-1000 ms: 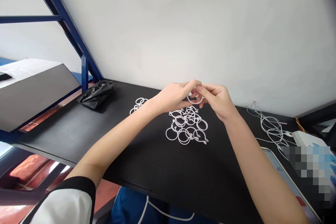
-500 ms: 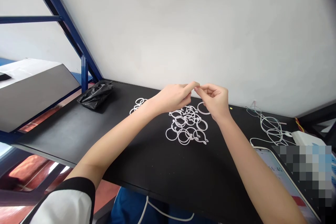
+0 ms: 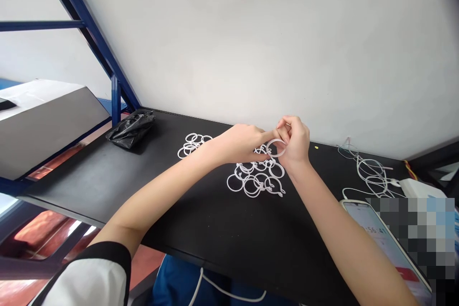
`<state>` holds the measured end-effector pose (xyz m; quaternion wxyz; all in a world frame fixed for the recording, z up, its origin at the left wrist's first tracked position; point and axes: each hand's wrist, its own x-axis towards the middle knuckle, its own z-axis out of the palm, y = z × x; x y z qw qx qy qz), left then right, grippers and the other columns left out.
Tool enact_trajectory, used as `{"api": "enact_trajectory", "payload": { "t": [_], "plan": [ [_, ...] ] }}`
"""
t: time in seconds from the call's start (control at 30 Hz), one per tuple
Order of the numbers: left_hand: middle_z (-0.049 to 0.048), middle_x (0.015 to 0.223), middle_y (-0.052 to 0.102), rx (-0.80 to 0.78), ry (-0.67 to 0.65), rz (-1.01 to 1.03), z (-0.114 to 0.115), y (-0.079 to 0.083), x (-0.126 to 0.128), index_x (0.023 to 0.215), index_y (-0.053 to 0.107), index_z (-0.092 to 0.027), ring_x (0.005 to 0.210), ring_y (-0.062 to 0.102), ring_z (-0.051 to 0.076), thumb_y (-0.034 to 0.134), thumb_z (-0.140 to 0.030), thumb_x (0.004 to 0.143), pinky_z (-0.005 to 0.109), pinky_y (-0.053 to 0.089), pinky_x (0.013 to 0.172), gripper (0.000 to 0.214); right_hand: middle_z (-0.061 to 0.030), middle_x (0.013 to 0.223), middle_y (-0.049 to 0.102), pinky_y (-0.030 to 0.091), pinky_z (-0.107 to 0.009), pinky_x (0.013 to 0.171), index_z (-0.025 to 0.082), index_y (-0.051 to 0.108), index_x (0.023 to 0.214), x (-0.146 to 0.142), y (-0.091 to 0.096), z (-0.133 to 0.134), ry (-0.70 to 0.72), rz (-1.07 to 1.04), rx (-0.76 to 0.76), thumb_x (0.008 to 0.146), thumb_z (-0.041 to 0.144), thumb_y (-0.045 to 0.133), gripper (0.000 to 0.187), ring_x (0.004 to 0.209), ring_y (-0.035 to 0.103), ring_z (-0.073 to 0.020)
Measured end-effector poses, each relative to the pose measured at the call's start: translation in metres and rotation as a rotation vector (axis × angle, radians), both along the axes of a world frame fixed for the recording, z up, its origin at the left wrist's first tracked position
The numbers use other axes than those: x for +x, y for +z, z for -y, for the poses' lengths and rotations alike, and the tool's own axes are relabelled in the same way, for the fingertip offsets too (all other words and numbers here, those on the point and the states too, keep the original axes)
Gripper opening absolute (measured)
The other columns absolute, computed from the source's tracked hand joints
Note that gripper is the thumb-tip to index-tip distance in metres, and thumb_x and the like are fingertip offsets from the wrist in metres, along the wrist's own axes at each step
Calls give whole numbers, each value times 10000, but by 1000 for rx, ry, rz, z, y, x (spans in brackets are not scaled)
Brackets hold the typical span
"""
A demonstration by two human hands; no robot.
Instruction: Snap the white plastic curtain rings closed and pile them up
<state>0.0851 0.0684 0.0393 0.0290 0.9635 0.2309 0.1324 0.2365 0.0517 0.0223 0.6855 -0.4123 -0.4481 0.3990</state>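
A white plastic curtain ring (image 3: 280, 155) is held up over the table between my two hands. My left hand (image 3: 244, 142) reaches in from the left, thumb and index finger closed at the ring's left side. At its right side, the curled fingers of my right hand (image 3: 296, 141) pinch the rim; their exact grip is partly hidden. Below lies a loose pile of similar white rings (image 3: 263, 185) with small eyelets, partly covered by my left hand. A smaller group of white rings (image 3: 190, 146) rests behind my left forearm.
On the black table (image 3: 215, 229), a crumpled black plastic bag (image 3: 132, 130) lies at the far left. Toward the right are tangled white cables (image 3: 371, 172), a phone (image 3: 383, 234) and a white box (image 3: 421, 187). A pale wall (image 3: 251, 48) rises along the back edge.
My hands have come down slightly from their raised fingertip pinch. The ring now shows between them, and my left thumb has moved lower. More of the left ring group is visible.
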Motion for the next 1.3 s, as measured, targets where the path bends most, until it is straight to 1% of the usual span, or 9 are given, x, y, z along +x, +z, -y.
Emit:
{"api": "enact_trajectory", "payload": {
  "t": [0.2, 0.37, 0.6, 0.7, 0.87, 1.0, 1.1, 1.2, 1.3],
  "plan": [
    [35, 890, 692, 77, -17, 83, 11, 0, 2, 1173, 482, -143, 565, 544, 135, 586, -512, 931, 263, 268, 474, 453, 90, 412, 199, 238, -241, 341, 236, 403, 558, -1, 1, 5, -49, -184, -161, 769, 406, 601, 336, 358, 190, -80],
    [12, 1074, 702, 5, -70, 128, 16, 4, 0, 1223, 445, -201, 651, 586, 112, 626, -370, 941, 241, 320, 528, 375, 86, 433, 206, 256, -248, 334, 239, 343, 576, -2, 0, 5, -8, -184, -226, 768, 420, 604, 372, 353, 231, -83],
    [32, 1048, 701, 46, -51, 88, 15, 10, -4, 1171, 521, -182, 627, 566, 90, 619, -264, 932, 233, 355, 568, 272, 89, 403, 205, 233, -226, 315, 238, 299, 537, -5, -3, 3, 17, -262, -313, 719, 369, 627, 398, 341, 235, -72],
    [39, 1053, 698, 42, -43, 93, 12, 11, -4, 1150, 542, -176, 653, 578, 98, 607, -256, 922, 234, 365, 576, 250, 91, 413, 222, 282, -224, 332, 236, 274, 545, -6, -4, 2, 33, -287, -305, 723, 382, 647, 437, 346, 253, -68],
    [33, 1013, 698, 57, -3, 184, 8, 16, -11, 1170, 542, -158, 667, 571, 113, 598, -182, 846, 237, 357, 555, 329, 70, 503, 358, 397, -210, 425, 215, 427, 553, -8, 2, 4, 71, -302, -226, 703, 350, 691, 332, 447, 425, -72],
    [37, 956, 695, 86, 67, 218, 8, 25, -21, 1097, 571, -140, 643, 555, 114, 588, -222, 852, 242, 359, 551, 259, 6, 654, 559, 434, -211, 450, 203, 625, 632, 3, 16, 6, 158, -65, -163, 710, 372, 729, 214, 632, 585, -123],
    [34, 945, 690, 94, 80, 258, 10, 32, -27, 1102, 564, -149, 632, 550, 103, 588, -241, 857, 232, 363, 558, 263, -35, 764, 659, 493, -220, 509, 208, 670, 643, 19, 28, 8, 163, 151, -145, 730, 385, 739, 208, 788, 644, -169],
    [20, 890, 678, 77, 84, 286, 13, 36, -30, 1092, 556, -150, 603, 535, 90, 595, -268, 861, 217, 361, 551, 262, -43, 746, 686, 491, -229, 509, 201, 683, 662, 33, 39, 15, 251, 368, -163, 768, 416, 727, 243, 748, 654, -174],
    [-4, 837, 649, 59, 68, 298, 17, 38, -31, 1075, 533, -149, 561, 496, 73, 596, -281, 870, 203, 343, 529, 251, -42, 736, 711, 514, -259, 563, 207, 722, 825, 38, 48, 26, 382, 660, -157, 786, 406, 747, 204, 730, 668, -183]
  ]
}}
